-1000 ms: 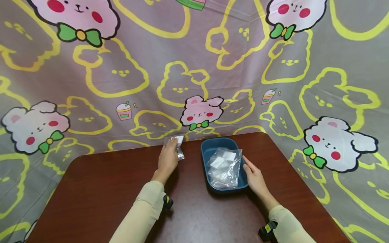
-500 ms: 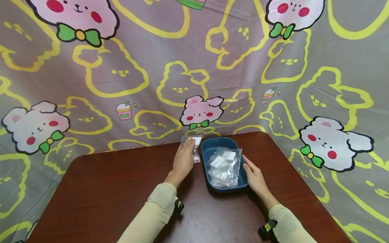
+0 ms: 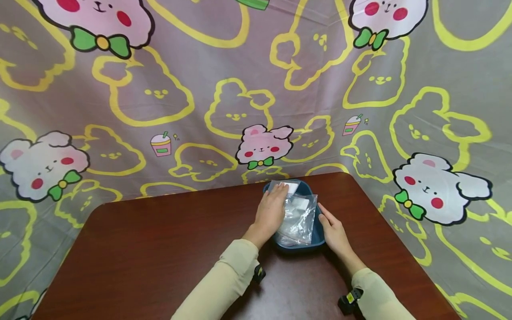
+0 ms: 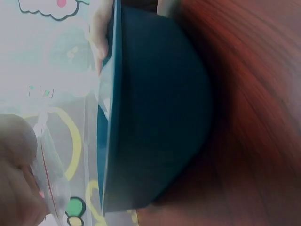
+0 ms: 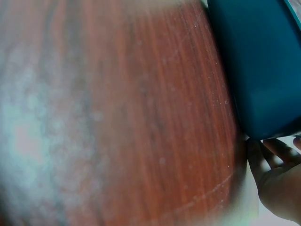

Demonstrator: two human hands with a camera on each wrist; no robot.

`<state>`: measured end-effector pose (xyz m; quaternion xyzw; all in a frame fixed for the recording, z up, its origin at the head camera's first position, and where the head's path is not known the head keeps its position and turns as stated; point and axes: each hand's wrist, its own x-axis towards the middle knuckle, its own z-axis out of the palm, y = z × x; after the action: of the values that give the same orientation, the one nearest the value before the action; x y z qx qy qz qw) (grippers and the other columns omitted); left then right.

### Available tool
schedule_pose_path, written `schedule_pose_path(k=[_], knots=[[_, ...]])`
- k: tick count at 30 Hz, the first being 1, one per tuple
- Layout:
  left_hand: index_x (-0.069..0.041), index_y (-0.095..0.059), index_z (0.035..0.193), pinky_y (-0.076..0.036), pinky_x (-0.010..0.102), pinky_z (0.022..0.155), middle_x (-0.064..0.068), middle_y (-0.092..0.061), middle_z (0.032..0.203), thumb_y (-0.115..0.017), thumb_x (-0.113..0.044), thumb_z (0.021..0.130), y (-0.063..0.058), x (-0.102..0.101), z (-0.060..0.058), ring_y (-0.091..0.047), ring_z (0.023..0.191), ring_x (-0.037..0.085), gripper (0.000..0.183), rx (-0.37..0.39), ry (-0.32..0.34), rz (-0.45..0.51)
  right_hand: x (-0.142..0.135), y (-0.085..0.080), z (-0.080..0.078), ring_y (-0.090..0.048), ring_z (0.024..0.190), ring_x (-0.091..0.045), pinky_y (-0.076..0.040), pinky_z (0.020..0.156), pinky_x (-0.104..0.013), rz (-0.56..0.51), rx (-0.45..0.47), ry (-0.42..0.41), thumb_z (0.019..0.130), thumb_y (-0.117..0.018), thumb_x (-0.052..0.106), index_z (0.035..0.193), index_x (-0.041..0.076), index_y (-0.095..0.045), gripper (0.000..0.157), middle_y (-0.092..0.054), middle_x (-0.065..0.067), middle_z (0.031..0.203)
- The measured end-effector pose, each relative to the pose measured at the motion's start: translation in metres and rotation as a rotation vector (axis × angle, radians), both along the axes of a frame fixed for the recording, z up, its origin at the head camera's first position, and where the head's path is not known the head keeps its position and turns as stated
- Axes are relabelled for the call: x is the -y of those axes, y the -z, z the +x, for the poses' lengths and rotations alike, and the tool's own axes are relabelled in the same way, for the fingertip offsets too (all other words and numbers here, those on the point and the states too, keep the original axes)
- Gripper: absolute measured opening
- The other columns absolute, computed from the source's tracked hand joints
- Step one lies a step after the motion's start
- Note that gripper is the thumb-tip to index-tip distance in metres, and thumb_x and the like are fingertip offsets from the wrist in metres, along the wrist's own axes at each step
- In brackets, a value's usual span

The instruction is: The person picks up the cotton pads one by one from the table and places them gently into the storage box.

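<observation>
My left hand (image 3: 271, 213) pinches a clear zip bag (image 3: 293, 188) with a white piece inside, held over the far left part of a blue plastic bin (image 3: 319, 236). In the left wrist view the bag's red-striped seal (image 4: 45, 175) shows beside the fingers, just off the bin's rim. Inside the bin lie more clear zip bags (image 3: 301, 224) with white pieces, partly covered by the left hand. My right hand (image 3: 335, 230) grips the bin at its right side. In the right wrist view its fingers (image 5: 280, 150) lie against the outer wall.
The bin stands on a dark reddish-brown wooden table (image 3: 160, 249), toward its far right. Behind the table hangs a grey cloth (image 3: 236, 102) printed with cartoon animals. A small black camera is worn on each wrist.
My left hand has carried the zip bag rightward from the table's far edge to over the bin. The right hand and the bin stay in place.
</observation>
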<state>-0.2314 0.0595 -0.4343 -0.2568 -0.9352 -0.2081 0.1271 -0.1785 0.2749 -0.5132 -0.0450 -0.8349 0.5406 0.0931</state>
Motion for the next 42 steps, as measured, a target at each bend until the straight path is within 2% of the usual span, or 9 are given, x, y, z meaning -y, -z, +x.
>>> schedule_pose_path(k=[6, 11, 17, 24, 28, 36, 42], knots=[[-0.008, -0.051, 0.148, -0.035, 0.050, 0.114, 0.009, -0.048, 0.152, -0.051, -0.001, 0.101, -0.002, -0.013, 0.003, -0.042, 0.142, 0.025, 0.047, 0.024, 0.013, -0.014, 0.002, 0.000, 0.000, -0.036, 0.143, -0.029, -0.027, 0.118, -0.050, -0.008, -0.004, 0.008, 0.109, -0.046, 0.020, 0.152, 0.010, -0.045, 0.045, -0.043, -0.014, 0.154], [-0.009, -0.050, 0.149, -0.035, 0.050, 0.115, 0.009, -0.046, 0.153, -0.052, -0.001, 0.101, 0.002, -0.017, 0.004, -0.041, 0.142, 0.026, 0.048, 0.041, 0.008, -0.037, 0.002, 0.000, -0.001, -0.035, 0.143, -0.029, -0.026, 0.118, -0.050, -0.009, 0.001, 0.002, 0.109, -0.045, 0.021, 0.153, 0.010, -0.044, 0.045, -0.043, -0.014, 0.155], [-0.008, -0.050, 0.148, -0.037, 0.050, 0.114, 0.010, -0.048, 0.152, -0.053, -0.001, 0.100, 0.007, -0.018, 0.006, -0.044, 0.141, 0.027, 0.049, 0.015, 0.007, -0.071, 0.003, -0.001, -0.001, -0.034, 0.144, -0.029, -0.025, 0.119, -0.049, -0.008, 0.003, 0.008, 0.109, -0.045, 0.020, 0.153, 0.010, -0.044, 0.045, -0.042, -0.013, 0.155], [-0.008, -0.043, 0.153, -0.031, 0.048, 0.117, 0.008, -0.042, 0.156, -0.044, -0.010, 0.108, 0.007, -0.017, 0.008, -0.039, 0.144, 0.027, 0.045, 0.043, 0.008, -0.071, 0.002, 0.001, -0.001, -0.034, 0.145, -0.029, -0.025, 0.119, -0.049, -0.002, 0.002, 0.007, 0.109, -0.045, 0.019, 0.153, 0.009, -0.044, 0.045, -0.042, -0.013, 0.156], [-0.009, -0.043, 0.153, -0.031, 0.048, 0.117, 0.008, -0.042, 0.156, -0.044, -0.012, 0.108, 0.007, -0.015, 0.007, -0.039, 0.144, 0.026, 0.045, 0.039, 0.008, -0.072, 0.001, 0.001, -0.002, -0.034, 0.144, -0.028, -0.025, 0.119, -0.049, -0.001, 0.004, 0.006, 0.109, -0.045, 0.021, 0.153, 0.010, -0.044, 0.045, -0.042, -0.012, 0.156], [-0.009, -0.044, 0.152, -0.032, 0.048, 0.117, 0.007, -0.044, 0.155, -0.045, -0.012, 0.108, 0.010, -0.001, 0.006, -0.040, 0.143, 0.025, 0.045, 0.040, -0.002, -0.069, 0.000, 0.001, -0.002, -0.033, 0.145, -0.029, -0.024, 0.119, -0.051, 0.001, 0.025, 0.002, 0.109, -0.044, 0.024, 0.154, 0.013, -0.043, 0.047, -0.040, -0.012, 0.157], [-0.006, -0.045, 0.151, -0.032, 0.051, 0.116, 0.010, -0.047, 0.153, -0.044, -0.014, 0.108, 0.019, 0.033, 0.000, -0.041, 0.142, 0.029, 0.044, 0.039, -0.031, -0.049, 0.000, 0.001, -0.001, -0.033, 0.145, -0.028, -0.024, 0.119, -0.050, 0.000, 0.033, 0.001, 0.109, -0.044, 0.024, 0.154, 0.014, -0.042, 0.046, -0.040, -0.011, 0.157]])
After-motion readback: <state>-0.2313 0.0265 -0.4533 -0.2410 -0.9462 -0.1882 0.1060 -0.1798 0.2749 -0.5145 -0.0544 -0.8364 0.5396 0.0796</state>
